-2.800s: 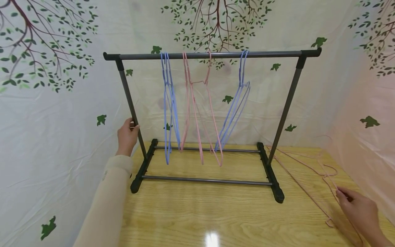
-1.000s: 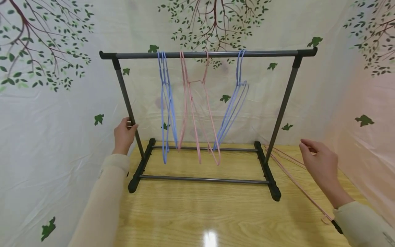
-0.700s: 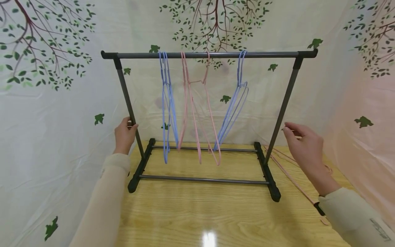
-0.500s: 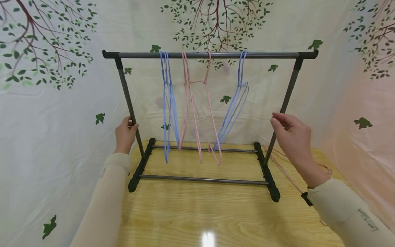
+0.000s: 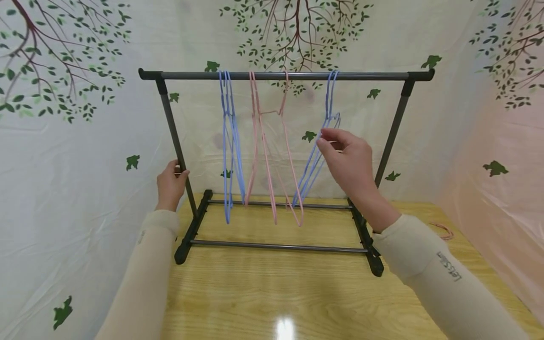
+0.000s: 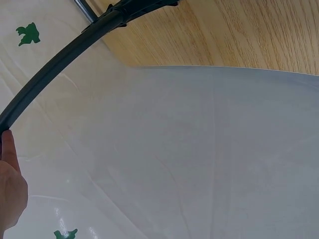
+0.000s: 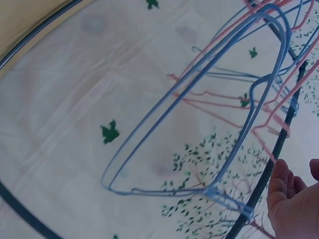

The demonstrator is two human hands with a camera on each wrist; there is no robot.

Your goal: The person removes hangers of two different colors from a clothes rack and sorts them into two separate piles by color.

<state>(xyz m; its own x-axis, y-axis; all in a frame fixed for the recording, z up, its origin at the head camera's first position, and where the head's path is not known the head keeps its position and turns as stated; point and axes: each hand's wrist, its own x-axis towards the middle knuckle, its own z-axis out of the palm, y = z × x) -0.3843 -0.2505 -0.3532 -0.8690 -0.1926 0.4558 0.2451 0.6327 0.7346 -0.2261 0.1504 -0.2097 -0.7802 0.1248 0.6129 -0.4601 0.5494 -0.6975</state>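
My left hand (image 5: 171,186) grips the left post (image 5: 175,137) of a dark metal clothes rack (image 5: 374,76), thumb in front and fingers behind. Only part of that hand (image 6: 11,191) shows at the left edge of the left wrist view. My right hand (image 5: 350,163) is raised in front of the right-hand pair of blue hangers (image 5: 327,99), overlapping them. Its fingers are loosely bent and hold nothing; in the right wrist view a gap separates the thumb from the fingers (image 7: 280,181). Pink hangers (image 5: 267,165) hang mid-bar, with more blue hangers (image 5: 222,94) left of them.
The rack's lower bars (image 5: 276,246) cross above the wooden tabletop (image 5: 238,293). A pink hanger piece (image 5: 444,232) lies on the table at right, partly hidden by my right arm. A white sheet (image 5: 85,198) with printed leaves encloses the back and sides.
My right hand has left the pink hangers on the table at right and moved up and left to the hanging blue hangers. My left hand keeps its grip on the post.
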